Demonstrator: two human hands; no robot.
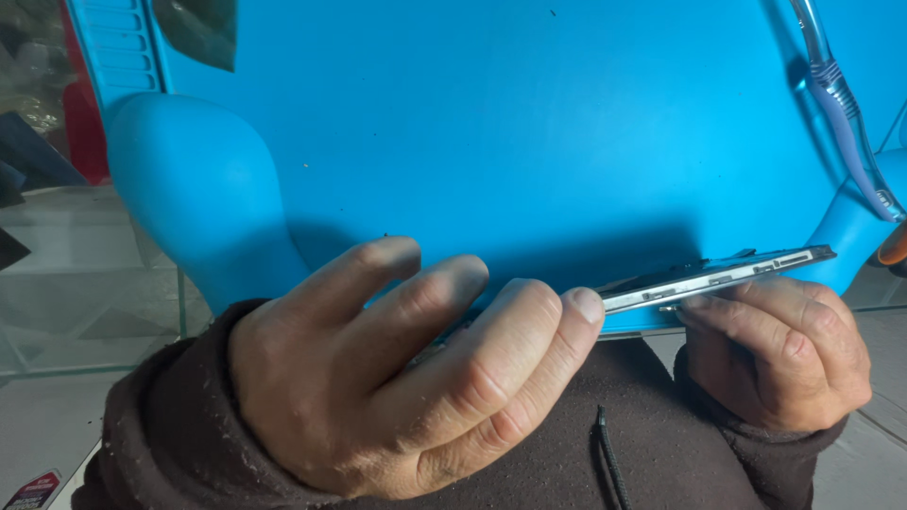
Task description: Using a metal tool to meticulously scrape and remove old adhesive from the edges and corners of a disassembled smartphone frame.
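Looks like a phone repair bench. Blue silicone work mat (567, 123) with a moulded tray edge, laid on a glass counter (85, 312). Tweezers (846, 113) lie on the mat, and specks of debris are scattered across it. Small shop/workshop setup.

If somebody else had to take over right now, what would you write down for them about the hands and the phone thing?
Left hand: fingers curled, fingertips pressed on the near end of the thin phone frame.
Right hand: grips the same frame from below, near its middle.
The frame is held edge-on, tilted slightly up to the right, above the blue work mat. Its silver side with button slots faces the camera.
Tweezers lie at the mat's upper right, untouched.
Done: the frame is lifted off the mat, held by both hands.
Left: whether any part has come off cannot be told from this edge view.
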